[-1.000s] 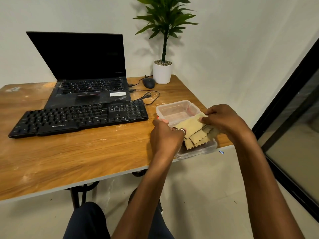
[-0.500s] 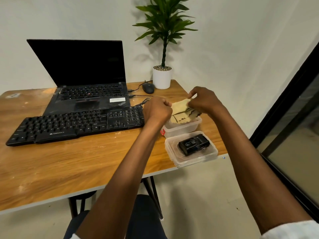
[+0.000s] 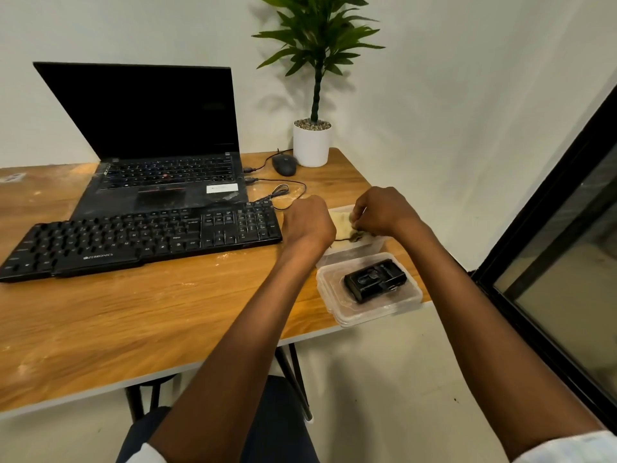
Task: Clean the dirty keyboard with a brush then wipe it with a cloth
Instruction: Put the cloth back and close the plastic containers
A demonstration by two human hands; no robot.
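- Your left hand (image 3: pixel 309 225) is curled into a fist. It holds the left edge of the yellow cloth (image 3: pixel 341 222). I see the back of this hand, so its fingers are hidden.
- Your right hand (image 3: pixel 384 213) pinches the right side of the cloth with bent fingers.
- You hold the cloth spread out between your two hands. It has dark marks on its near edge.
- The cloth hangs just over a clear box (image 3: pixel 374 244) at the right end of the bench (image 3: pixel 167 312). I cannot tell if the cloth touches the box.
- The keyboard (image 3: pixel 143 235) is black and lies flat on the bench, to the left of your hands. Its right end is just beside your left hand.
- Some pale, dusty marks lie on the bench in front of the keyboard.
- A clear tray (image 3: pixel 394 307) sits nearer to you, at the right corner of the bench. It touches the clear box.
- A small black thing (image 3: pixel 374 279) lies in the tray. I cannot tell what it is.
- An open laptop (image 3: pixel 160 145) with a dark screen stands right behind the keyboard.
- A black mouse (image 3: pixel 283 164) lies at the back of the bench, beside a white plant pot (image 3: pixel 312 143).
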